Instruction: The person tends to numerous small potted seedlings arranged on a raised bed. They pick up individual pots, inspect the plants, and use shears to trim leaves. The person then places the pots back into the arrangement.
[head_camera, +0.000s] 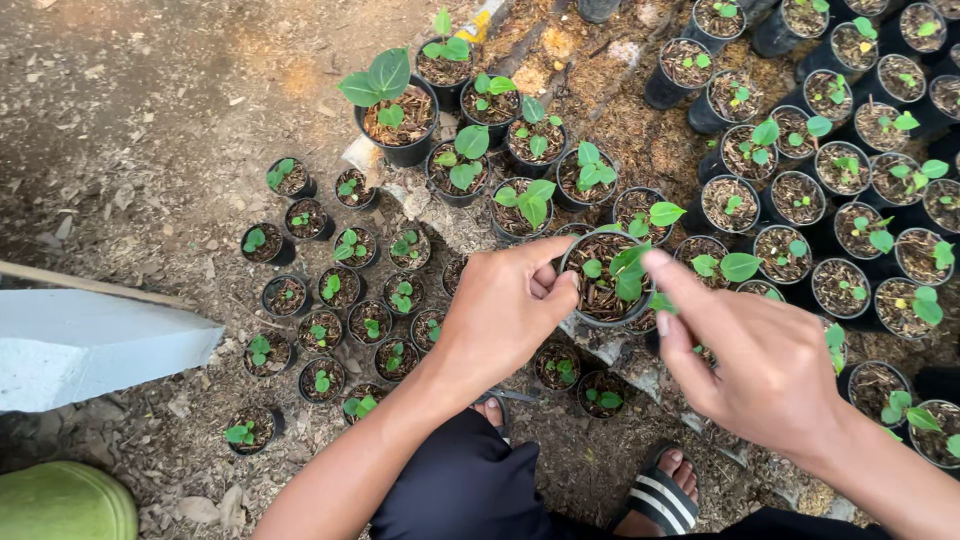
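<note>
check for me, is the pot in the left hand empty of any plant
No, the small black pot gripped by the left hand holds soil and a green-leaved seedling, which the right hand reaches toward.

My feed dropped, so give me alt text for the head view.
The left hand holds a small black pot with a green seedling, while the right hand touches its rim. Dozens of similar potted seedlings stand on the dirt ground around them.
</note>
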